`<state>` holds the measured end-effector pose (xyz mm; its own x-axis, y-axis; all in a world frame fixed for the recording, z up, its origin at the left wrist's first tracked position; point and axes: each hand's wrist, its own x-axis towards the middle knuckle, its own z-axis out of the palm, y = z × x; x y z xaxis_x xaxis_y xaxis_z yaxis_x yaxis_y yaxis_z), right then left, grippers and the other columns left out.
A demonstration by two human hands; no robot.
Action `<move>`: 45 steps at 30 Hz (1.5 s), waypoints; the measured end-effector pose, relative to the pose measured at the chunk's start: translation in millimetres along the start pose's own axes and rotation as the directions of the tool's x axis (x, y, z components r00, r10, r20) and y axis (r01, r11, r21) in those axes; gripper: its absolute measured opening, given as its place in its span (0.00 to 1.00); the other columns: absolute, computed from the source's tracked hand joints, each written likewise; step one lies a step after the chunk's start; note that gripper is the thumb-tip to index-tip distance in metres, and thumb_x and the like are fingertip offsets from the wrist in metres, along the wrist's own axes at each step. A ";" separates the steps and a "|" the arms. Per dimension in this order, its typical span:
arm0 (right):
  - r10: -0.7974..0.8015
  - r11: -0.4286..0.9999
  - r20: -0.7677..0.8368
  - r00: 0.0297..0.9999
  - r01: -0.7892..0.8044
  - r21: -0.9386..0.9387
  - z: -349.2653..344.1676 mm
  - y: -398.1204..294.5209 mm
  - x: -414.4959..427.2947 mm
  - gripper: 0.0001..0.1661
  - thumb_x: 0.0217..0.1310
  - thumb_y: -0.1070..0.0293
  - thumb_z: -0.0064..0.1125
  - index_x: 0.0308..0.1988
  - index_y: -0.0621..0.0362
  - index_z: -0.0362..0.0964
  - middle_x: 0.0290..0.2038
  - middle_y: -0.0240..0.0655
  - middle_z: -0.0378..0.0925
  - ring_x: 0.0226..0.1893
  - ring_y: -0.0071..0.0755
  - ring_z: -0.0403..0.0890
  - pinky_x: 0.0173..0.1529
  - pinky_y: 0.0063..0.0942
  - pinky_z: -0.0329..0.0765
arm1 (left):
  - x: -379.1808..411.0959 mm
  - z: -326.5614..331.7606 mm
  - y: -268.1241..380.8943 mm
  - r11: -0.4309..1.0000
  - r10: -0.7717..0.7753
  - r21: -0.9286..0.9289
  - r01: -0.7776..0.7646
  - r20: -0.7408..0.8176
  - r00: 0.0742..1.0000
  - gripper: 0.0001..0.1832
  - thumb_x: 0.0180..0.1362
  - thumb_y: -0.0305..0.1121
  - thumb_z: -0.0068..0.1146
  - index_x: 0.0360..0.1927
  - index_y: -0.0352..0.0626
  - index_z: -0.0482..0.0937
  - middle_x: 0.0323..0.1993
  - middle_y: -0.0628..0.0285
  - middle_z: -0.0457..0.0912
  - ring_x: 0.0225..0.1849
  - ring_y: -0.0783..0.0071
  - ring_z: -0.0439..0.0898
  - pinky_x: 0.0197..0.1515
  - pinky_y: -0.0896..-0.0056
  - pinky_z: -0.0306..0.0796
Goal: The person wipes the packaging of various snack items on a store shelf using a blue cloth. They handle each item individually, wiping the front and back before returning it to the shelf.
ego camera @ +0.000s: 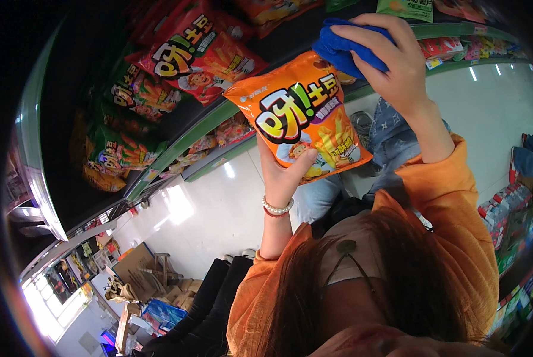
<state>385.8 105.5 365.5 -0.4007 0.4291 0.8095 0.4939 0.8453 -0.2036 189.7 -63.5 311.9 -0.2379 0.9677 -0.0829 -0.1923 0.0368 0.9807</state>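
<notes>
In my left hand (282,172) is an orange bag of potato snacks (300,120), its printed front turned up towards me. The thumb presses on the lower front, and the fingers are mostly hidden behind it. My right hand (393,67) grips a bunched blue cloth (353,49) close to the bag's upper corner. Whether cloth and bag touch is hard to tell. Left of the bag, a red snack bag (204,58) rests on a dark shelf with a green front edge (190,134). Green snack bags (123,149) stand further along that shelf.
Lower shelf tiers hold small packets (235,131). Past my right arm are bottle packs (507,209) and another person's denim-clad legs (531,156). At lower left, a person's black-trousered legs (204,303) are near a cardboard box (135,272) and a wooden stool (161,265).
</notes>
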 end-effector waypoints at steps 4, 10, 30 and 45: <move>-0.005 0.945 0.095 0.995 -0.027 0.326 7.5 -25.7 -7.4 0.29 0.42 0.76 0.66 0.49 0.45 0.77 0.44 0.33 0.73 0.45 0.41 0.74 0.47 0.34 0.73 | 5.8 1.0 3.1 0.999 0.016 -0.033 -0.017 -0.013 1.000 0.41 0.48 0.28 0.72 0.63 0.38 0.58 0.55 0.58 0.72 0.54 0.71 0.75 0.55 0.68 0.72; -0.024 0.797 0.230 0.973 -0.121 0.592 12.2 -40.3 -7.1 0.23 0.41 0.79 0.62 0.43 0.51 0.80 0.44 0.36 0.72 0.43 0.40 0.74 0.49 0.32 0.69 | 3.9 -4.3 9.7 0.994 0.010 -0.106 -0.031 -0.195 0.981 0.41 0.48 0.28 0.71 0.63 0.39 0.60 0.54 0.59 0.73 0.52 0.72 0.75 0.55 0.68 0.71; -0.049 0.642 0.378 0.925 -0.261 0.721 10.2 -36.0 -17.5 0.17 0.39 0.76 0.56 0.35 0.58 0.80 0.40 0.37 0.71 0.41 0.37 0.74 0.49 0.29 0.69 | 10.1 -11.3 25.7 0.976 0.207 0.017 -0.217 -0.376 0.903 0.44 0.47 0.29 0.72 0.66 0.38 0.57 0.56 0.61 0.71 0.52 0.74 0.73 0.55 0.71 0.69; 0.025 -0.167 0.733 0.680 -0.720 0.674 6.8 -24.8 -9.6 0.30 0.39 0.75 0.46 0.48 0.63 0.76 0.47 0.38 0.78 0.48 0.29 0.78 0.55 0.22 0.71 | 28.9 -15.4 -30.3 0.612 0.124 -0.775 0.158 0.292 0.948 0.37 0.56 0.39 0.61 0.65 0.37 0.58 0.45 0.58 0.74 0.41 0.70 0.74 0.44 0.71 0.69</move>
<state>372.2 82.5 359.1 -0.8254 0.5463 0.1422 -0.3141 -0.2351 -0.9198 174.0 -40.6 277.0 0.0282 0.9951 0.0944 -0.8928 -0.0174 0.4501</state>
